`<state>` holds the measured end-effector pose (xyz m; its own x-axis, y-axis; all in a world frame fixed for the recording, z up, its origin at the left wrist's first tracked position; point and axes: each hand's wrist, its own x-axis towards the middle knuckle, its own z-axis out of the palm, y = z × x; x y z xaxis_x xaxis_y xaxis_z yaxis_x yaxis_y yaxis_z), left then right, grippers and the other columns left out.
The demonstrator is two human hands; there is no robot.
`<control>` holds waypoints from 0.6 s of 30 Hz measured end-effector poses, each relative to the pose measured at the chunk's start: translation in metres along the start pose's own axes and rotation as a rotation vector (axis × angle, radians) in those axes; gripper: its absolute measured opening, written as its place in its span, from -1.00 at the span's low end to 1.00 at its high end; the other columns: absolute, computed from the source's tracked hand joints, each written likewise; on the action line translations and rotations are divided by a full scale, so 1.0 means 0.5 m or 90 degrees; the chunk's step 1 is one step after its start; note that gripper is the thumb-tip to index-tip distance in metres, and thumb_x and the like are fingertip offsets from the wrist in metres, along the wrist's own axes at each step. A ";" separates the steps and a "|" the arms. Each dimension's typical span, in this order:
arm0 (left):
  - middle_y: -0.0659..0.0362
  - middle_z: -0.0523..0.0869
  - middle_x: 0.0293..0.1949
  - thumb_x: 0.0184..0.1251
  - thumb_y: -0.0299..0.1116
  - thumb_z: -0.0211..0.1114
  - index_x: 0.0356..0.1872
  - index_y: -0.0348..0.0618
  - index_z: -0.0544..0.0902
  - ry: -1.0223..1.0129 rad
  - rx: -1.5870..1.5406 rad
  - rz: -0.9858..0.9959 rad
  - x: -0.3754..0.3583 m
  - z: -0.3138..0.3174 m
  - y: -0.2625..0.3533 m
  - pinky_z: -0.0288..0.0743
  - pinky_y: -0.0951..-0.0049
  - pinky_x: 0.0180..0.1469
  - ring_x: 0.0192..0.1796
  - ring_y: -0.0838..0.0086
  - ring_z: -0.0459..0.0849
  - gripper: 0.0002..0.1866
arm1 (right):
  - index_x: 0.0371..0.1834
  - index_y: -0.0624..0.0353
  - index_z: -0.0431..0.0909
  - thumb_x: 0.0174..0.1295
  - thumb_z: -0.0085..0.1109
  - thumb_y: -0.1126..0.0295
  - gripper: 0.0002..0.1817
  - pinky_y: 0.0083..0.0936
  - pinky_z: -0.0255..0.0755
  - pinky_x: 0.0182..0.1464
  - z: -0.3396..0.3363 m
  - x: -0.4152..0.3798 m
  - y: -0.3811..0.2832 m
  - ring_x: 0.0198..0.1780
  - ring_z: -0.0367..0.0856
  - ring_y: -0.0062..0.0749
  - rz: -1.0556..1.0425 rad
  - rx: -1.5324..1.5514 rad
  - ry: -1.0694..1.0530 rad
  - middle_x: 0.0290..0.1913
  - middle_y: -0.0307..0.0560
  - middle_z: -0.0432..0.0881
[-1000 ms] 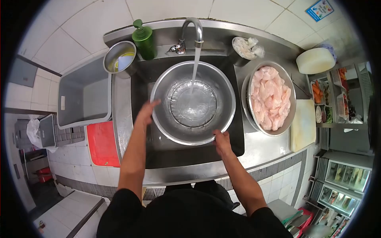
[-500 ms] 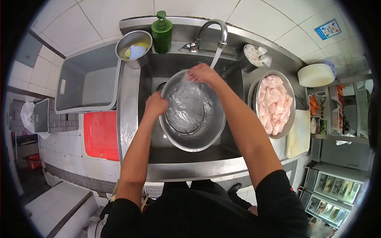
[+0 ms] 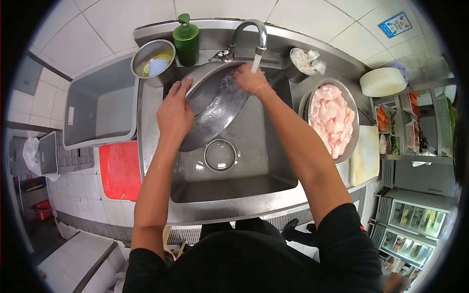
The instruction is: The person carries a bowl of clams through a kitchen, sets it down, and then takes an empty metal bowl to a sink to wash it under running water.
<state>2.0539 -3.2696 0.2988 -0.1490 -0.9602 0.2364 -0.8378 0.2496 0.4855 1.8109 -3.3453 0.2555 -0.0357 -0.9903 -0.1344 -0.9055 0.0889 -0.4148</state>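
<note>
- Left hand [image 3: 174, 113]: fingers spread flat over the outer wall and rim of the big steel bowl [image 3: 215, 110], gripping it; forearm runs straight up from the body.
- Bowl is tipped steeply on edge inside the sink [image 3: 244, 180], open side facing right, upper rim near the faucet [image 3: 250, 30].
- Right hand [image 3: 250, 79]: fingers curled together, pressed on the bowl's inner wall near the top rim, right under the water stream [image 3: 256, 63]; arm reaches diagonally across the sink.
- Sink drain [image 3: 220, 155] exposed below the bowl.
- Bowl of raw chicken pieces [image 3: 333, 119] on the tabletop, right of the sink, well apart from both hands.
- Green soap dispenser [image 3: 186, 38] and a small steel pot [image 3: 153, 59] behind the sink, left of the faucet.
- Grey bin [image 3: 100, 106] left of the sink.
</note>
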 end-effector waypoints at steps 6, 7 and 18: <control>0.10 0.42 0.23 0.02 -0.54 0.08 0.15 0.16 0.47 -0.051 -0.065 -0.025 0.035 0.158 -0.081 0.40 0.23 0.12 0.13 0.18 0.50 -0.43 | -0.33 0.29 0.62 0.13 0.14 0.36 -0.81 -0.53 0.50 -0.14 -0.079 -0.050 -0.044 -0.24 0.63 -0.39 0.095 0.736 -0.187 -0.26 -0.03 0.64; 0.10 0.42 0.23 0.02 -0.54 0.08 0.15 0.16 0.47 -0.052 -0.068 -0.025 0.041 0.185 -0.085 0.40 0.23 0.12 0.13 0.18 0.50 -0.43 | -0.33 0.31 0.61 0.11 0.17 0.40 -0.82 -0.58 0.49 -0.15 -0.091 -0.063 -0.066 -0.26 0.62 -0.45 0.099 0.835 -0.307 -0.28 -0.07 0.64; 0.10 0.55 -0.06 0.04 -0.41 0.19 -0.01 0.07 0.56 0.015 -0.074 0.221 0.068 0.336 -0.039 0.51 0.18 -0.11 -0.10 0.12 0.59 -0.60 | -0.17 0.36 0.52 0.17 0.07 0.41 -0.75 -0.62 0.49 -0.21 -0.058 -0.052 -0.056 -0.31 0.61 -0.51 0.106 0.710 -0.228 -0.35 -0.11 0.62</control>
<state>1.9769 -3.3285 0.1559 -0.4015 -0.8127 0.4223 -0.6740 0.5743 0.4646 1.8250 -3.3252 0.2968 0.1627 -0.8872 -0.4318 -0.0252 0.4338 -0.9007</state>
